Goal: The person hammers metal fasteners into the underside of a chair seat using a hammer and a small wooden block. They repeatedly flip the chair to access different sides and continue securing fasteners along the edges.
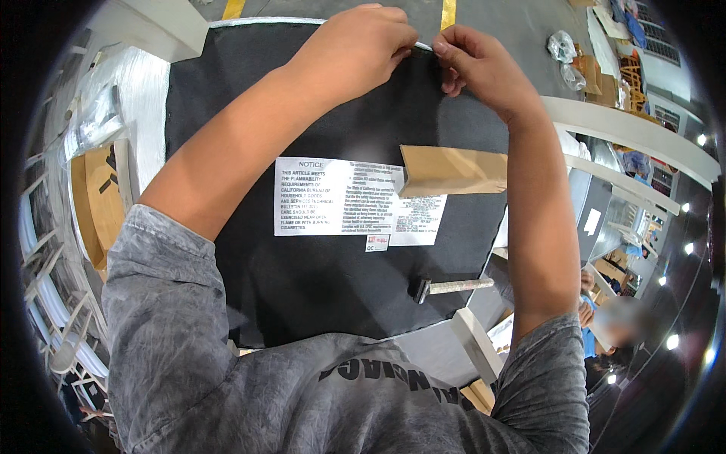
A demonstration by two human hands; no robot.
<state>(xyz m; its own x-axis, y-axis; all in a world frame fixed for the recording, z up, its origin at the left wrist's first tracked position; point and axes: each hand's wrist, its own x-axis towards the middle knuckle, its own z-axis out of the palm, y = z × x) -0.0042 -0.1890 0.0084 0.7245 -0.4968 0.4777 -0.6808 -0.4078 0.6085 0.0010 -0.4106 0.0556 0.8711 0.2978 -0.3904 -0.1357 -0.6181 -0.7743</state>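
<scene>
Fabric: black fabric panel (pixel 333 280), soft, limp, light; best taken at its far edge.
Left hand (pixel 355 53): pinching that edge.
Right hand (pixel 480 64): pinching alongside.
Label: white label (pixel 340 197) mid-panel.

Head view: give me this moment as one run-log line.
left hand: pinching far edge of black fabric panel | right hand: pinching same edge | on panel: white label, brown paper packet, bolt

A grey mottled T-shirt (pixel 249 378) with short sleeves and dark lettering at 6 o'clock; forearms bare.
</scene>
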